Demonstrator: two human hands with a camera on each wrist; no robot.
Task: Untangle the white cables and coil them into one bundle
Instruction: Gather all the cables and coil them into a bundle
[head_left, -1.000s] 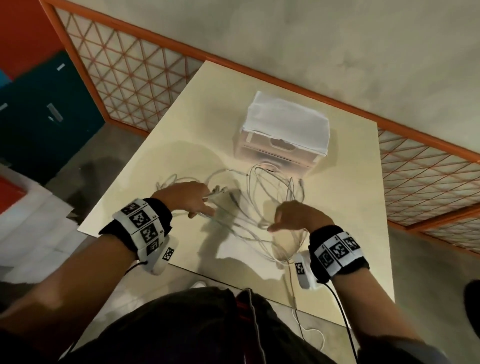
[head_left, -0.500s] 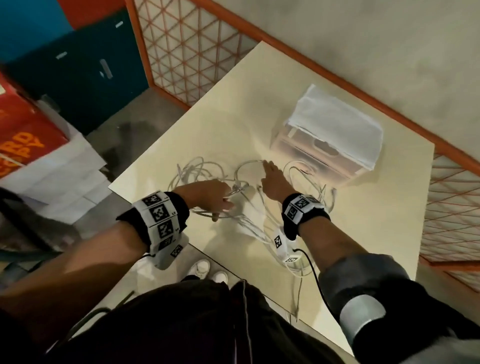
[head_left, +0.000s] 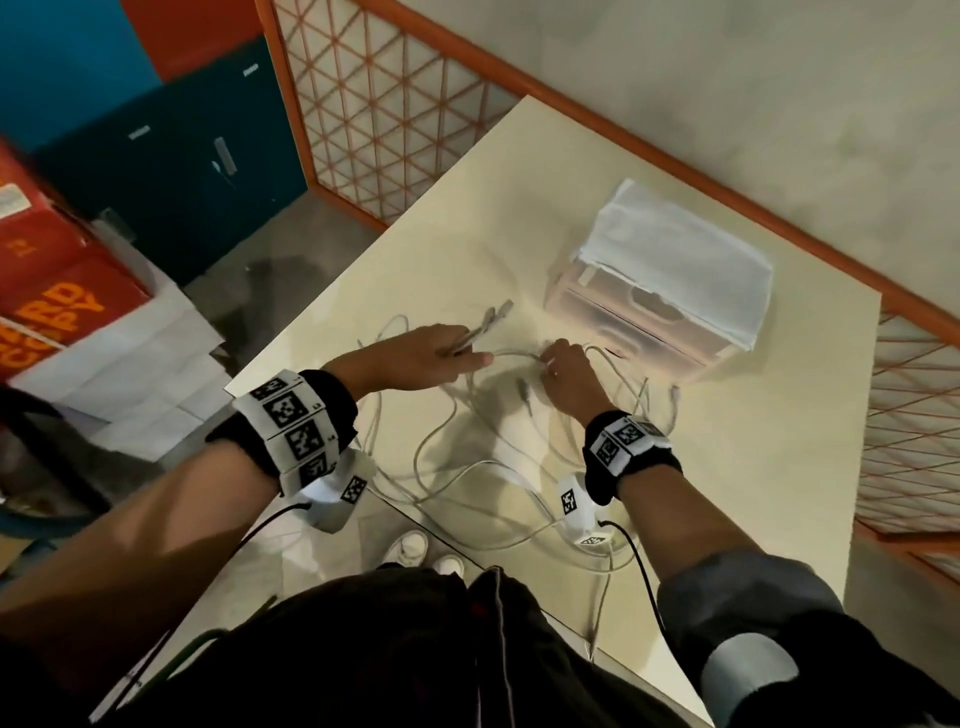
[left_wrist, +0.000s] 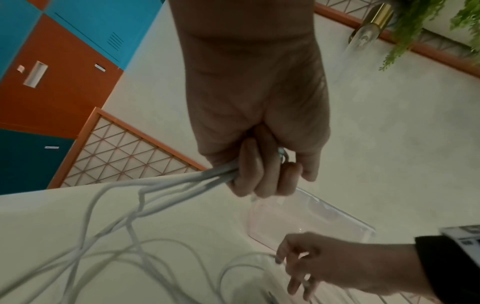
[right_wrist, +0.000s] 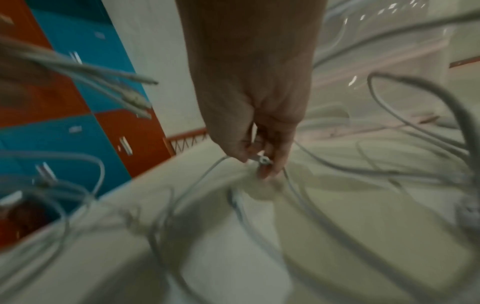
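Note:
White cables (head_left: 467, 467) lie in tangled loops across the near half of the cream table (head_left: 779, 467). My left hand (head_left: 441, 353) grips several cable ends, whose plugs (head_left: 493, 317) stick out past the fingers. In the left wrist view the fingers (left_wrist: 257, 176) curl round those strands (left_wrist: 182, 181). My right hand (head_left: 566, 371) pinches a cable plug (right_wrist: 262, 160) between thumb and fingers just above the table, a short way right of the left hand. Loose loops (right_wrist: 415, 123) surround it in the blurred right wrist view.
A clear plastic drawer box (head_left: 649, 317) with a white cloth (head_left: 685, 260) on top stands just beyond my hands. Orange lattice panels (head_left: 374, 104) border the table. Some cable hangs over the near edge (head_left: 602, 597). Lockers and red boxes (head_left: 62, 291) are at left.
My left hand has lifted its cable ends up and forward, so the plugs now stick out. My right hand has drawn back slightly and taken a plug. The head view has swung.

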